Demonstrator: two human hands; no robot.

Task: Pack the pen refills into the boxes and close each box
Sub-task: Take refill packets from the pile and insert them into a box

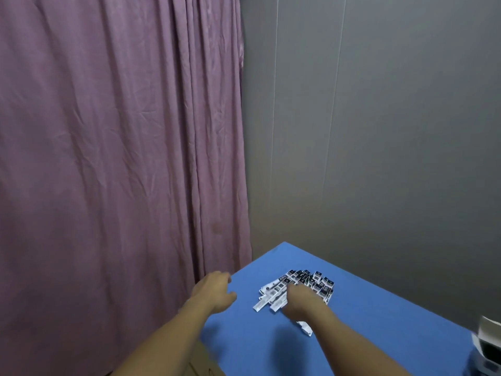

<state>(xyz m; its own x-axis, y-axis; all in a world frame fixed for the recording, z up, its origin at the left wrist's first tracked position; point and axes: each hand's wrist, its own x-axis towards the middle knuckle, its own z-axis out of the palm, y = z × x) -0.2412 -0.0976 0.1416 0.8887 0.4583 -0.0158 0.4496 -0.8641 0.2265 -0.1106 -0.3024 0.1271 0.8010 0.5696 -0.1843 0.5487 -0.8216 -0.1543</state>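
A mauve pleated fabric curtain [122, 145] fills the left of the view; a grey panelled wall [379, 131] fills the right. Below them, a flat blue table top [366, 321] extends from its far corner toward the lower right.

A heap of small white-and-black printed packets, judged to be the pen refills or their boxes [298, 287], lies near the table's far corner. The packets fan out; most long axes run from lower left to upper right. Print is too small to read.

The right hand [299, 301] rests directly on the heap, palm down, fingers bent into the packets; whether they grip any packet cannot be determined. The left hand [214, 290] hangs at the table's left edge, just left of the heap, fingers loosely curled, holding nothing.

The right hand is nearer. The heap lies under and beyond its fingertips, so the next pick-up falls to that hand.
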